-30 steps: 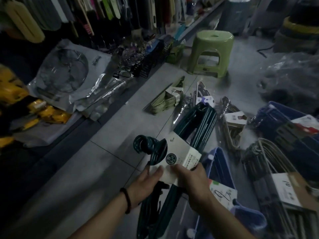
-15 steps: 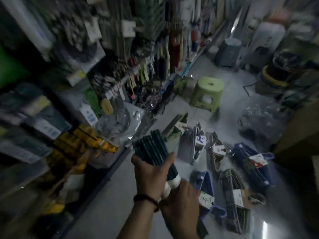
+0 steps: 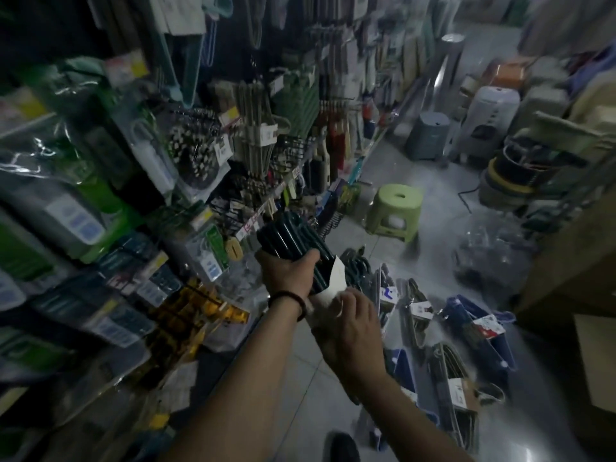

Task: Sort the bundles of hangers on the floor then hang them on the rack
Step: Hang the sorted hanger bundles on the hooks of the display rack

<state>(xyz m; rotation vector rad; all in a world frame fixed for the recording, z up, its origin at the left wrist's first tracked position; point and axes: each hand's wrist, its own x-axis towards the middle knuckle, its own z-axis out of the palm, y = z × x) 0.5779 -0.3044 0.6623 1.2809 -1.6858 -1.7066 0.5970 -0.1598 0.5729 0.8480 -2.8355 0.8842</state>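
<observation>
Grey tiled floor [image 3: 430,271]. Lying on it: row of labelled hanger bundles [image 3: 418,311], blue bundles [image 3: 480,331] at its right end; crumpled clear plastic bag [image 3: 490,251]. Standing: green stool [image 3: 395,211]; grey bin [image 3: 428,136] beyond.

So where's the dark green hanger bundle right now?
Centre of the head view, off the floor: the left hand grips the dark green hanger bundle, the right hand holds its white label end, left of the green stool.

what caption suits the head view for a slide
Left hand grips a dark green hanger bundle while right hand holds its label
</observation>
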